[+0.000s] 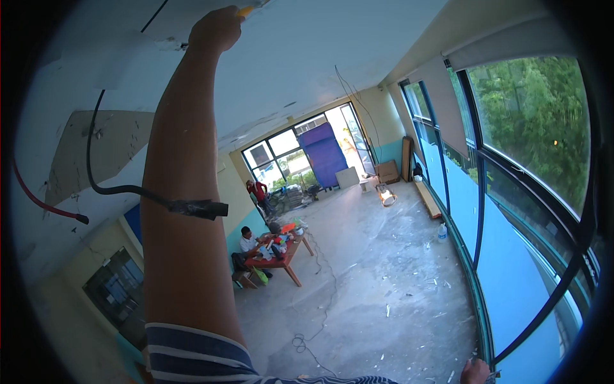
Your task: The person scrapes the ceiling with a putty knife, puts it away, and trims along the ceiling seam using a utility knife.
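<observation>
My left hand (216, 31) is raised to the white ceiling (307, 32), closed on a yellow-handled tool (245, 11), whose tip reaches a damaged patch there. Beside my forearm hangs a black cable (115, 187) with a taped end, and farther left a red cable (45, 203). A grey-brown patch (77, 153) shows in the ceiling on the left. My right hand (474, 372) is low at the bottom right beside the window frame, fingers curled round something I cannot make out.
A person (249, 243) sits at a cluttered wooden table (291, 272); another (259, 192) stands farther back. A purple panel (323, 157) stands by the far doorway. A lit lamp (386, 196), boards (427, 201), a water bottle (442, 232) and a loose cord (307, 339) lie about the floor. Windows (524, 128) line the right wall.
</observation>
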`<state>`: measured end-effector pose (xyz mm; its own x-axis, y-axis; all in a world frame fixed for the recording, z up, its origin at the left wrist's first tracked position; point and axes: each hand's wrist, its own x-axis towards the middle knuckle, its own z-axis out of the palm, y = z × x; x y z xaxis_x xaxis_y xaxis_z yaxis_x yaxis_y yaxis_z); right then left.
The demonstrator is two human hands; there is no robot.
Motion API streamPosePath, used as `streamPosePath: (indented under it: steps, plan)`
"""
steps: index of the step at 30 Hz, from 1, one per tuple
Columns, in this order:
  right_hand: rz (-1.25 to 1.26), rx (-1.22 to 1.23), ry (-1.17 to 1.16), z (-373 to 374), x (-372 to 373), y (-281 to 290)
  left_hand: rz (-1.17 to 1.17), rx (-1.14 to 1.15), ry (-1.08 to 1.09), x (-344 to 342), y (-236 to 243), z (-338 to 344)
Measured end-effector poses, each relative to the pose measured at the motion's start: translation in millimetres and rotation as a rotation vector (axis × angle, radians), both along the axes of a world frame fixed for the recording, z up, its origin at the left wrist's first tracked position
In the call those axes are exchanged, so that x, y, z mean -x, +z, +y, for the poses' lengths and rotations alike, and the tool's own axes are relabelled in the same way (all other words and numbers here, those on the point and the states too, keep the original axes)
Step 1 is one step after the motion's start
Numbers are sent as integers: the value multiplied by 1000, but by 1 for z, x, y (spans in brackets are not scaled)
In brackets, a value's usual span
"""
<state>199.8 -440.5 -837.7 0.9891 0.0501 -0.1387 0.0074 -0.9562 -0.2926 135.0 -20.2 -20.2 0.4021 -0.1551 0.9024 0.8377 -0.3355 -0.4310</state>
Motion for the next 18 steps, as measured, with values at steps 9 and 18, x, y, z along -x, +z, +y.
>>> streamPosePath:
  steps: [9, 18]
  plan:
    - [-30, -24, 8, 0, 1, 4, -12, 46, 41, -12, -11, -7]
    - [-19, -50, 39, -3, -1, -8, -6, -17, 50, -12, -10, -23]
